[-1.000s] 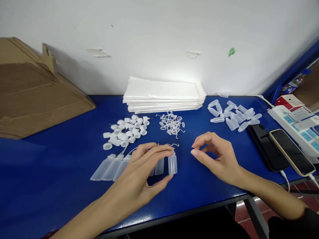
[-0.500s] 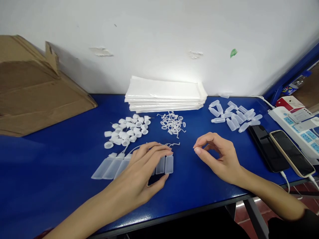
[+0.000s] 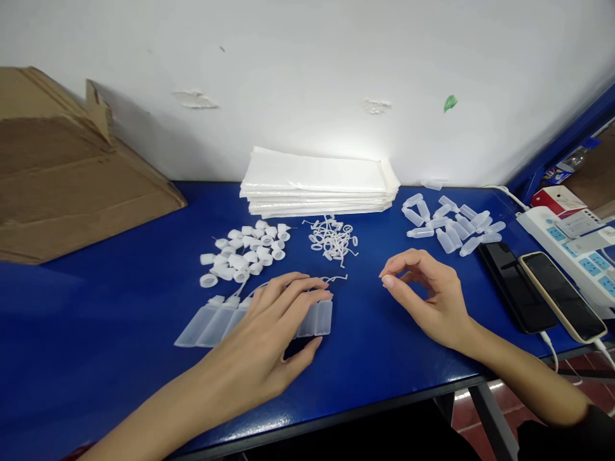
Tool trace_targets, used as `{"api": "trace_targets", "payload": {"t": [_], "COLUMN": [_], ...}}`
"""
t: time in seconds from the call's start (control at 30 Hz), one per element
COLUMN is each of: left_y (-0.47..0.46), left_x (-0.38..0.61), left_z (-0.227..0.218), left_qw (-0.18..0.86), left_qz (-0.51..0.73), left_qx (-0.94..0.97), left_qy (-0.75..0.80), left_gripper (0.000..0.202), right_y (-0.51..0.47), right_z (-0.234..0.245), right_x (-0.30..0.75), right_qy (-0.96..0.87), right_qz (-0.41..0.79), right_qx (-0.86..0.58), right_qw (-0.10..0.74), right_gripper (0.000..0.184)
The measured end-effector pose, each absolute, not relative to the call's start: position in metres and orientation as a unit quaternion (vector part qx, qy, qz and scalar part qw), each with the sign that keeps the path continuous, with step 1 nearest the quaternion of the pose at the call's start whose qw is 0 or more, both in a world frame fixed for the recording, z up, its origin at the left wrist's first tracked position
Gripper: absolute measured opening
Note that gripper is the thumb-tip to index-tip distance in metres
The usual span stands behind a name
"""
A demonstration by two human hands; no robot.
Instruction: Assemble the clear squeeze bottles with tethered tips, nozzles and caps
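Note:
A row of translucent plastic squeeze bottles (image 3: 206, 323) lies side by side on the blue table, several with thin white straps at their necks. My left hand (image 3: 273, 326) arches over this row and hides its middle. Its fingertips are at the neck of the rightmost squeeze bottle (image 3: 324, 318), and its thumb is at the base. My right hand (image 3: 430, 294) hovers to the right of the row, thumb and forefinger curled together in a pinch with nothing visible between them. Loose strap rings (image 3: 334, 238) lie behind the hands, with white caps (image 3: 245, 253) to their left.
White flat packets (image 3: 319, 182) are stacked against the wall. More small bottles (image 3: 451, 224) lie scattered at the back right. Two phones (image 3: 516, 285) and a power strip (image 3: 569, 246) sit along the right edge. A cardboard box (image 3: 72, 173) occupies the back left.
The right-end bottles have slid slightly left under my left hand, narrowing the gaps between them. My right hand has drifted a little to the right, still pinched.

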State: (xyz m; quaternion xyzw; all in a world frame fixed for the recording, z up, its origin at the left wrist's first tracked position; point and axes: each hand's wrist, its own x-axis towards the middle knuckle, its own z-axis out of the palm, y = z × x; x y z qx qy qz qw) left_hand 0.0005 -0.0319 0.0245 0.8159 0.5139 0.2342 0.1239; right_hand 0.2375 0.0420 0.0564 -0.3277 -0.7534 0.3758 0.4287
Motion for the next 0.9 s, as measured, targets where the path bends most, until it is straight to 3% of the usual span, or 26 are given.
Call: {"api": "trace_targets", "payload": {"t": [0.23,0.33,0.47,0.7,0.9], "left_y": [-0.02,0.0,0.034,0.069,0.081], "left_x": [-0.006,-0.018,-0.036,-0.042,-0.036], "left_z": [0.038,0.041,0.04,0.037,0.033], "left_qw": [0.138,0.121,0.056,0.022,-0.006], "left_qz": [0.248,0.256,0.248,0.207,0.179], "left_qx": [0.797,0.791,0.814,0.832,0.842], "left_qy": [0.533,0.542,0.522,0.515,0.509], "left_gripper": [0.033,0.03,0.027,0.031,0.037], "right_y": [0.071,0.094,0.119,0.131,0.13], "right_z": [0.058,0.053,0.043,0.034,0.033], "right_x": [0.253,0.266,0.284,0.294,0.29], "right_qy": [-0.785,-0.824,-0.854,-0.869,-0.879], "right_qz": [0.255,0.132,0.017,-0.035,-0.055], "right_qx": [-0.386,-0.418,-0.451,-0.47,-0.459], "right_qw": [0.412,0.359,0.258,0.152,0.114], "right_gripper": [0.005,0.006,0.02,0.04,0.039]}}
